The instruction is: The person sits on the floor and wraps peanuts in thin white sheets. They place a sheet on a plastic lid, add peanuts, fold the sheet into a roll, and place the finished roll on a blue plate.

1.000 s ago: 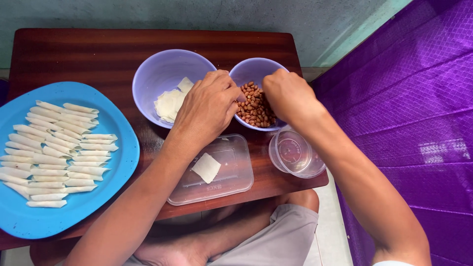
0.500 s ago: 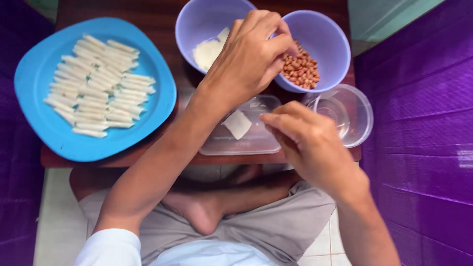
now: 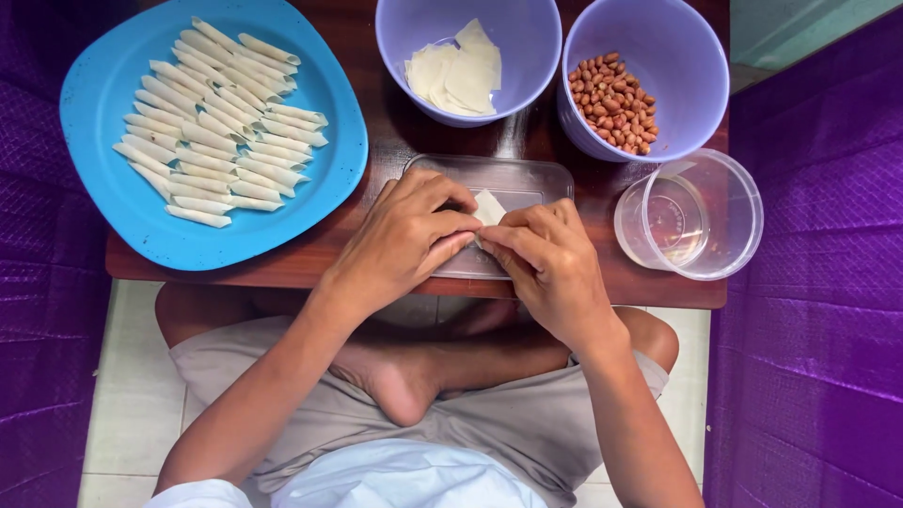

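Wooden table [image 3: 376,273]: left hand [image 3: 400,240] and right hand [image 3: 550,268] pinch a wrapper [image 3: 489,207], fingers closed, rolling; peanuts [image 3: 613,102] at two o'clock.

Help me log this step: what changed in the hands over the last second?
The left hand drew back from the peanut bowl and the right hand came in with it; both hands now pinch the small wrapper over the clear tray. The blue plate of rolls, wrapper bowl and clear cup kept their places on the table.
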